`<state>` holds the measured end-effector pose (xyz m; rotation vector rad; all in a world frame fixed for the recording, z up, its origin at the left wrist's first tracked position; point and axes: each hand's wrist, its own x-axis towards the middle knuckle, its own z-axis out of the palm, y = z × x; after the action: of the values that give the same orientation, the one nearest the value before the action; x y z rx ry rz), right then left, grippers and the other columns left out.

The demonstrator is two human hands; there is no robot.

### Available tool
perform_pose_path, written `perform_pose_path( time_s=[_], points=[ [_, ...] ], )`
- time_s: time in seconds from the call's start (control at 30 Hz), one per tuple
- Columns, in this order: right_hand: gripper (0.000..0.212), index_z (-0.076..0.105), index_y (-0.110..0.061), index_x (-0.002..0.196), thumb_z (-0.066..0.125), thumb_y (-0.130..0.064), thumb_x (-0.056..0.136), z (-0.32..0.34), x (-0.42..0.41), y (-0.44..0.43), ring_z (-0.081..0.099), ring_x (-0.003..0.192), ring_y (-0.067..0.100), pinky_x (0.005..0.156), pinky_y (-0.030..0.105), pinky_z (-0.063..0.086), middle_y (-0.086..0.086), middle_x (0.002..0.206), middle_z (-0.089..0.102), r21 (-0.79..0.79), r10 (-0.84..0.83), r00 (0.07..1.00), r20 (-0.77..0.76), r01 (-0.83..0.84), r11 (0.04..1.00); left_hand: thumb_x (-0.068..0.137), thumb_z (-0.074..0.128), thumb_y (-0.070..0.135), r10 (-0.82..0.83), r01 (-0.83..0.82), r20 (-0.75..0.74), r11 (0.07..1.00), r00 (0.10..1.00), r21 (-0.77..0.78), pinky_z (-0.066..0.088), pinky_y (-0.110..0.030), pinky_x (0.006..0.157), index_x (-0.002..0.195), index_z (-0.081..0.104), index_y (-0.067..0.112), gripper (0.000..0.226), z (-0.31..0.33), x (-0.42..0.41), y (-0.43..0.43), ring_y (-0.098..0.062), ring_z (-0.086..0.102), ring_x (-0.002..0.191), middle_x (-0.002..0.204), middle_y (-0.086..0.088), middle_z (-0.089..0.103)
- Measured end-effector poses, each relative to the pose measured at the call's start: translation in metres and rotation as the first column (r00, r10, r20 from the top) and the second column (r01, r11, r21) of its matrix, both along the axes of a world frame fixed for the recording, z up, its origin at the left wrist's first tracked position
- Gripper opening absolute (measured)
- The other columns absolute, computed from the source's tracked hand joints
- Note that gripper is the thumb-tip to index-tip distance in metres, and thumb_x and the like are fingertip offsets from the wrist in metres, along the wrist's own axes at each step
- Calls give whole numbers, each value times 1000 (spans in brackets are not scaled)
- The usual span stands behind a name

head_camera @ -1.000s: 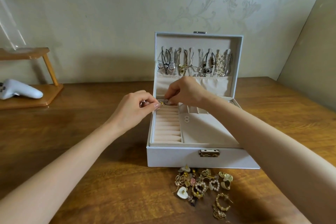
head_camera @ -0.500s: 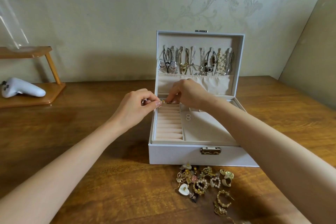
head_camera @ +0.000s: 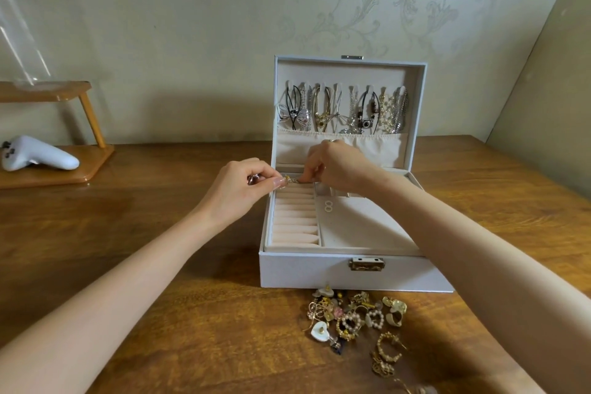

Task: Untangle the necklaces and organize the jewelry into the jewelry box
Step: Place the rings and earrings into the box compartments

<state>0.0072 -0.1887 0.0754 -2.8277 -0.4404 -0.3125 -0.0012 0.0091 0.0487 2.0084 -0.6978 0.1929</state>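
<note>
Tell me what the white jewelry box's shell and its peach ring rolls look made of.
White jewelry box shell: likely faux leather, matte with fine grain. Peach ring rolls: soft velvety fabric over padding, apparently; matte, rounded, no shine.

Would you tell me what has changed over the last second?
Nothing visibly moved. The left hand and right hand still pinch the small gold piece over the back ring rolls of the jewelry box; the hung necklaces and the loose jewelry pile lie as before.

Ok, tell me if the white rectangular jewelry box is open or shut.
Open: its white lid stands upright, necklaces and ring rolls exposed.
</note>
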Motion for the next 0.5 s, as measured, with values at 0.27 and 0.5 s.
perform_pose_path(
  time_s=[0.27, 0.5],
  points=[
    [21, 66, -8, 88, 73, 6, 74, 16, -26, 7, 67, 84, 20, 81, 29, 55, 20, 95, 70, 623, 335, 931, -143, -178, 762, 88, 62, 17, -7, -9, -116, 991, 993, -131, 37, -3, 58, 86, 71, 16, 9, 1, -4, -6, 12, 53, 65, 74, 13, 63],
    [20, 67, -11, 77, 75, 6, 72, 6, -17, 4, 65, 65, 6, 67, 18, 53, 3, 73, 70, 590, 156, 987, -41, -103, 801, 91, 58, 15, 16, -27, -99, 993, 995, -114, 38, -9, 62, 102, 66, 18, 14, 1, -6, -7, 14, 52, 68, 78, 13, 59]
  ],
)
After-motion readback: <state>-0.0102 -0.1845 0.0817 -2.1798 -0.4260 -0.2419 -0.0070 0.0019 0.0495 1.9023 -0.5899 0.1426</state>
